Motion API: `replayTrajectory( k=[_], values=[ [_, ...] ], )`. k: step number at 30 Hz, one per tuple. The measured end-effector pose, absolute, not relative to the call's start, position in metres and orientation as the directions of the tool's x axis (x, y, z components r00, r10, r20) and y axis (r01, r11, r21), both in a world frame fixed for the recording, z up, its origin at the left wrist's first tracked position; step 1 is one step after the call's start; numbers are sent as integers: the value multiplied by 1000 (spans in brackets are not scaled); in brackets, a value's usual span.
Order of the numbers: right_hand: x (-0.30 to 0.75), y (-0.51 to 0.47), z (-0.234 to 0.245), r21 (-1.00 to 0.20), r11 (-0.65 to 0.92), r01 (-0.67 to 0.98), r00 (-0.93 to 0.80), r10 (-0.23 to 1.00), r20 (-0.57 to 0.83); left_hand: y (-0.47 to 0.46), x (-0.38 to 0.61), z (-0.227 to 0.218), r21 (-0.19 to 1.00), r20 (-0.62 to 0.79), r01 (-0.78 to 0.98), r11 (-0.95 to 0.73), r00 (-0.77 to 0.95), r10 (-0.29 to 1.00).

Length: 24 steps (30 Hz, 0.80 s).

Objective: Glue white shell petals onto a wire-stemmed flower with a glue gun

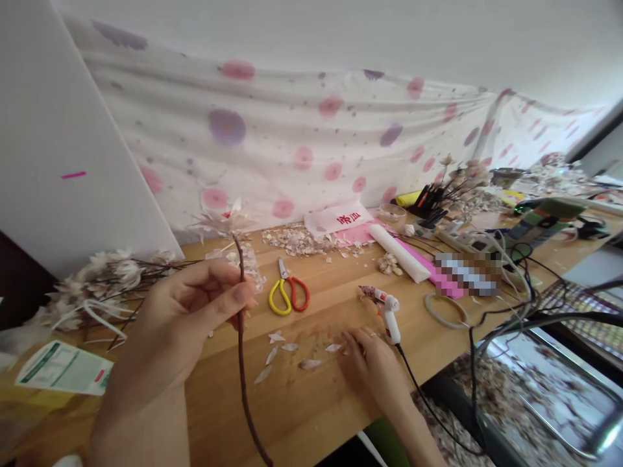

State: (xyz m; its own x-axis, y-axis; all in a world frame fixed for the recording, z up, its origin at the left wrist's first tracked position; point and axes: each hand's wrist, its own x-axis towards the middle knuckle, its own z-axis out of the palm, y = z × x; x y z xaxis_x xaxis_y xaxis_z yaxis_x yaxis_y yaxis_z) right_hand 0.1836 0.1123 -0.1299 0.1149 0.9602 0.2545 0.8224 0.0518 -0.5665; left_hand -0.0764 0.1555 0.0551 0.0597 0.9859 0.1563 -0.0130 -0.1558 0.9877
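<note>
1. Desk [316, 295], left end: one bundle of pale flowers [124, 271] is lying toward the back edge; one printed card [68, 370] is lying nearer the front edge.
2. Left hand [180, 318]: thumb and forefinger are closing on one brown stem [242, 363], leaving no gap.
3. Stem: it is standing above the desk's left half, its long axis running nearly upright. The upper tip, with one pale flower [228, 219], is pointing toward the back edge; the lower end is curving right, toward the front edge.
4. Scissors [288, 295]: one pair is lying right of the stem, blades pointing toward the back edge.
5. Petals [309, 364]: at least six are lying loose toward the front edge.
6. Right hand [370, 357]: fingers are curling slightly beside the petals; whether they are gripping anything, one cannot tell.
7. Glue gun [388, 308]: one is lying beyond the right hand, nozzle pointing left.
8. Ring [428, 305]: one is lying near the front edge.
</note>
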Motion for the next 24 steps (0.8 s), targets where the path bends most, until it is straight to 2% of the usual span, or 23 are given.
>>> replayTrajectory(
  k=[8, 24],
  values=[
    [181, 115, -150, -514, 20, 858, 93, 977, 192, 155, -90, 56, 986, 163, -37, -165, -63, 985],
    [184, 119, -147, -550, 65, 832, 23, 988, 153, 160, -98, 55, 958, 236, -153, -241, -55, 970]
  ],
)
